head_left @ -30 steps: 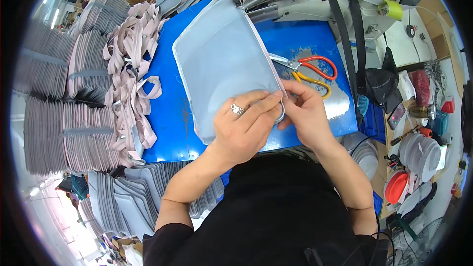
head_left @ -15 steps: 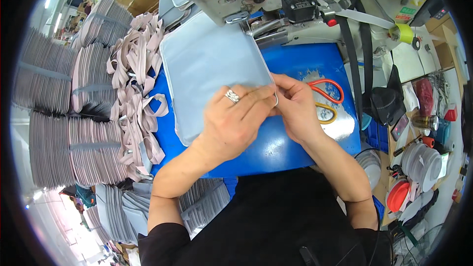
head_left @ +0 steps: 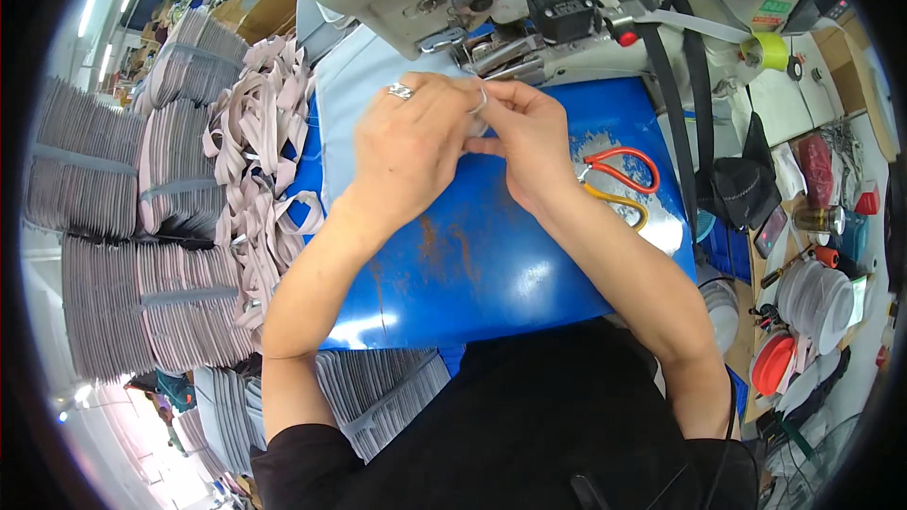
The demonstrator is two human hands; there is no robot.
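Note:
A light blue-grey flat panel with a pale bound edge (head_left: 351,80) lies on the blue work surface (head_left: 453,264), close to the sewing machine head (head_left: 444,0). My left hand (head_left: 414,132), wearing a ring, is closed over the panel's near edge and hides much of it. Touching it on the right is my right hand (head_left: 527,132), its thumb and fingers pinched together. A small pale loop of edging shows between the fingertips of both hands. Right of my right hand lie scissors (head_left: 624,178) with one red and one yellow handle.
Bundled stacks of grey-pink panels (head_left: 184,293) stand on the left, beside heaped pale pink straps (head_left: 269,132). Black straps (head_left: 682,113) hang at the right of the machine. A yellow-green tape roll (head_left: 767,51) sits at the far right, above cluttered shelving.
Both hands have moved away from me and slightly left, toward the machine, with the panel shifting along. More of the blue surface shows in front of them.

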